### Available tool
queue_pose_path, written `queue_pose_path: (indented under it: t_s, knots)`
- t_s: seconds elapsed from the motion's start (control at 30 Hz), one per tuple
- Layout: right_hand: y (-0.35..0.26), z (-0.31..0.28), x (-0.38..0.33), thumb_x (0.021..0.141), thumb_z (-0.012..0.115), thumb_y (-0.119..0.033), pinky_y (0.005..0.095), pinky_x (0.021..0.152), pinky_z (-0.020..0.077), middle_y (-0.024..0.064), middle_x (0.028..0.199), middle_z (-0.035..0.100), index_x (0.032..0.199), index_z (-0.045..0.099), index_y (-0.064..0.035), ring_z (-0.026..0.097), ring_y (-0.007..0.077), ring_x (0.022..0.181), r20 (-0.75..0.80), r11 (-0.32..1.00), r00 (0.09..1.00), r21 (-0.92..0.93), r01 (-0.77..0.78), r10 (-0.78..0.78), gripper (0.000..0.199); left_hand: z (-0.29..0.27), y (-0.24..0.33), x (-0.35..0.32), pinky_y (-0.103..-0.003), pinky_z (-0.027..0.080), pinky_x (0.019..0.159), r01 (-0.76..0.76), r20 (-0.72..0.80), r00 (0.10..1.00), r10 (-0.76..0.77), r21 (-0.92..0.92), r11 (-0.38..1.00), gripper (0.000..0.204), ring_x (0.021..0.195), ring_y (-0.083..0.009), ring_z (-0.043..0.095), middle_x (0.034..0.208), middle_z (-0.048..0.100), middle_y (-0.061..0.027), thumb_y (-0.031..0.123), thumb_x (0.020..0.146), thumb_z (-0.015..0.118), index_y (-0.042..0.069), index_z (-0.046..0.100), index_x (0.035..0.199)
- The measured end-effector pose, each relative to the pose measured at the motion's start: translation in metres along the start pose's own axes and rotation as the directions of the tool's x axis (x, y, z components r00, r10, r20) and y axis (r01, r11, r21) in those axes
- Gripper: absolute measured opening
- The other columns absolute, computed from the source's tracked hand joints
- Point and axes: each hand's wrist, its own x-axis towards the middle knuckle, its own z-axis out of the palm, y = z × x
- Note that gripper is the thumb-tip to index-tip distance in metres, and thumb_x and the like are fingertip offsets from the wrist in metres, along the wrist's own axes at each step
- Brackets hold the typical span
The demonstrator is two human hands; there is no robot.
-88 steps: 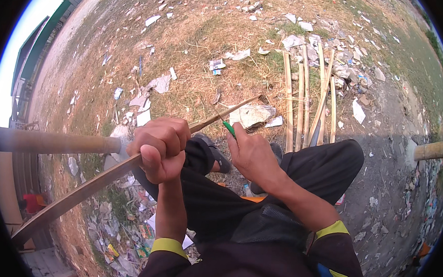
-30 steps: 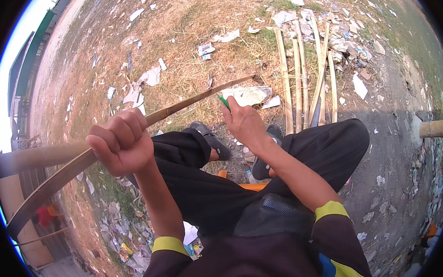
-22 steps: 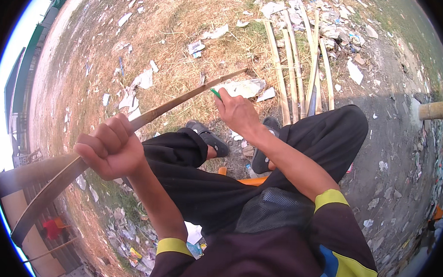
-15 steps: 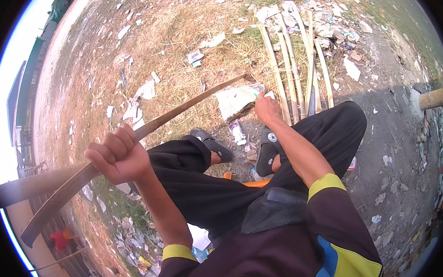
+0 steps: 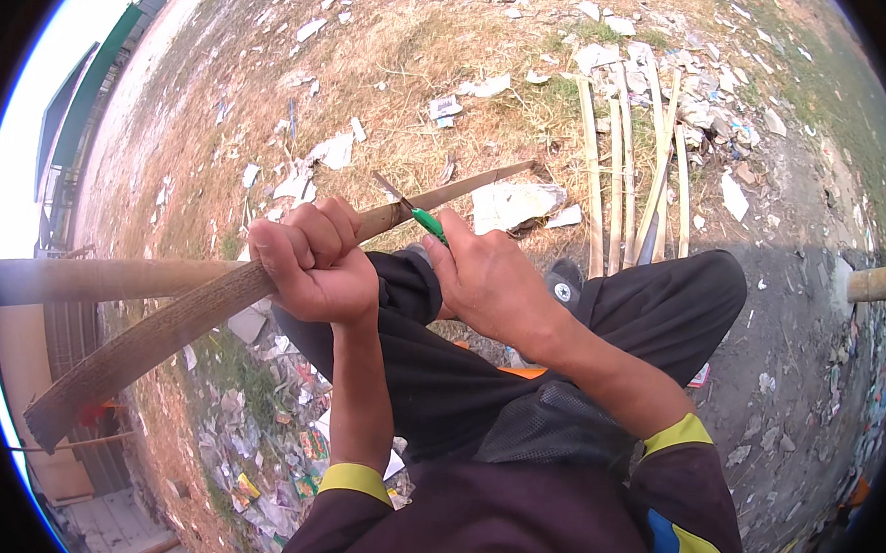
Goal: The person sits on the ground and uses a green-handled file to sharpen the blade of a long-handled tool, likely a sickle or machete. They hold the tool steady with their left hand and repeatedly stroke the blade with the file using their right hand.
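My left hand point(image 5: 316, 260) is closed around a long split bamboo strip point(image 5: 164, 347). The strip slants across in front of me, its broad end at lower left and its narrow tip pointing far and right. In my right hand point(image 5: 493, 284) is a small knife point(image 5: 429, 226) with a green handle. Its thin dark blade crosses the strip just beyond my left fist; whether it cuts into the wood cannot be made out. Several pale bamboo strips point(image 5: 625, 176) lie side by side on the ground beyond my right knee.
A horizontal bamboo pole point(image 5: 102, 281) stands off to my left, and another pole end point(image 5: 871, 284) juts in at the right. Paper scraps and litter cover the dry grass. A pale torn slab point(image 5: 517, 206) lies past my feet. Green-walled buildings point(image 5: 102, 88) rise far left.
My right hand has come up from the ground beside the slab, bringing the knife to the strip. My left hand has shifted right and slightly up with the strip.
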Motion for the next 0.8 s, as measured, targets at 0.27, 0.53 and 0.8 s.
queue_pose_path:
  t_s: [0.27,0.53,0.8]
  knots:
    - [0.026,0.005,-0.004,0.094,0.046,-0.02,0.0538,0.055,0.0451,0.0255,0.058,0.055,0.097,0.046,0.0003,0.057,0.0457,0.059,-0.019,0.994,1.0,-0.111,-0.015,0.013,0.02,-0.003,-0.002,-0.002,-0.028,0.017,0.043,0.009,0.244,0.97,0.006,-0.061,0.998,0.039,0.041,-0.009,0.013,0.046,0.02,0.0037,0.03,0.102,0.03,0.016,0.027,0.066]
    - [0.047,0.014,0.0,0.094,0.048,-0.023,0.053,0.053,0.0462,0.0252,0.056,0.055,0.1,0.047,-0.0011,0.058,0.0447,0.056,-0.07,0.981,0.996,-0.187,-0.059,0.047,0.022,-0.021,-0.005,0.014,-0.028,0.018,0.042,0.035,0.358,0.933,0.015,-0.131,0.991,0.038,0.04,-0.0092,0.013,0.045,0.022,0.0039,0.03,0.102,0.03,0.016,0.028,0.066]
    - [0.074,0.025,0.007,0.094,0.047,-0.023,0.0515,0.054,0.0489,0.0247,0.056,0.057,0.099,0.047,-0.0016,0.06,0.0438,0.057,-0.094,0.962,0.992,-0.251,-0.11,0.089,0.022,-0.026,-0.004,0.015,-0.028,0.017,0.042,0.048,0.368,0.93,0.006,-0.138,0.989,0.04,0.041,-0.0089,0.014,0.046,0.022,0.004,0.032,0.102,0.031,0.016,0.028,0.065]
